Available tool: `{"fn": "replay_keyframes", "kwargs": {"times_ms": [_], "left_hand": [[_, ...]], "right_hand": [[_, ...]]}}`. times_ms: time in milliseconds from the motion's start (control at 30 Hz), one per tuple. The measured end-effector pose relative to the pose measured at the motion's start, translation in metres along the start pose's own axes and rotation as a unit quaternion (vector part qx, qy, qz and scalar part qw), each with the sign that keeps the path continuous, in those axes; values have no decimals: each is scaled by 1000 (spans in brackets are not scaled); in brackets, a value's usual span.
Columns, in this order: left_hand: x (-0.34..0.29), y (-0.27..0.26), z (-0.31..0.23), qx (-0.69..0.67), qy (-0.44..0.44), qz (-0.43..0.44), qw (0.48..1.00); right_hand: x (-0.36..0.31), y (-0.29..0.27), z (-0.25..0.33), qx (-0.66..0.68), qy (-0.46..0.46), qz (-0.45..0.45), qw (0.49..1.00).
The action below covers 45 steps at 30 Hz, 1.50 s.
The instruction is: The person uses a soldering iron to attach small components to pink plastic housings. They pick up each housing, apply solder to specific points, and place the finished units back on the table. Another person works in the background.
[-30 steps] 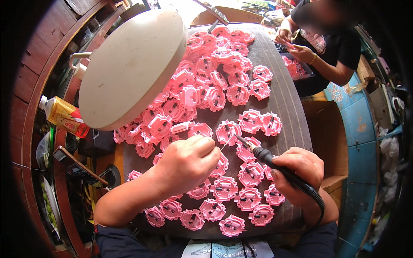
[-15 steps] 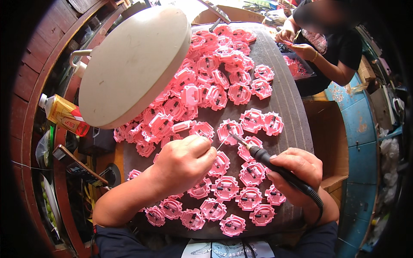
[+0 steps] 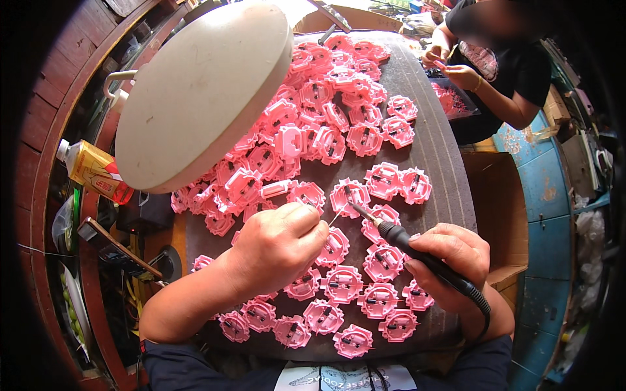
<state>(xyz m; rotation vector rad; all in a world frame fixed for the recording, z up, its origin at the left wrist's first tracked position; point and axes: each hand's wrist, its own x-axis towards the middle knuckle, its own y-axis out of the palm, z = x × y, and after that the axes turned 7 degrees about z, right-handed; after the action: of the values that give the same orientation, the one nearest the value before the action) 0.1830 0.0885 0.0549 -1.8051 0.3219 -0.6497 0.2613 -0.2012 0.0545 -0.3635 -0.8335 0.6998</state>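
Note:
My right hand (image 3: pixel 456 255) is closed around the black handle of a soldering iron (image 3: pixel 438 262). The iron's tip lies over a round pink plastic housing (image 3: pixel 338 197) with small dark parts inside; whether it touches them is too small to tell. My left hand (image 3: pixel 279 240) is pinched shut on a thin length of solder wire (image 3: pixel 336 217), its end pointing at the same housing. Several similar pink housings (image 3: pixel 342 285) lie face up around and below my hands. Part of the table behind my left hand is hidden.
A large pale lamp head (image 3: pixel 205 98) hangs over the left of the dark table (image 3: pixel 433 150), partly covering a heap of pink housings (image 3: pixel 316 94). A bottle (image 3: pixel 91 171) stands at left. Opposite, a person handles a pink piece beside a bin (image 3: pixel 456 101). A cardboard box (image 3: pixel 499 208) is at right.
Very little differs. The lamp head appears slightly farther left and up, while both hands, the wire and the soldering iron keep nearly the same place.

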Motion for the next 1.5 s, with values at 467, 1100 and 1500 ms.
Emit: {"fn": "replay_keyframes", "kwargs": {"times_ms": [467,1100,1500], "left_hand": [[2,2,3,-15,0,6,1000],[-2,-4,0,2,-5,-7,1000],[11,-6,-13,-19,30,2,999]], "right_hand": [[-3,0,0,1,13,5,1000],[-2,0,-1,-6,4,12,1000],[-18,-20,25,-69,13,-61,996]]}}
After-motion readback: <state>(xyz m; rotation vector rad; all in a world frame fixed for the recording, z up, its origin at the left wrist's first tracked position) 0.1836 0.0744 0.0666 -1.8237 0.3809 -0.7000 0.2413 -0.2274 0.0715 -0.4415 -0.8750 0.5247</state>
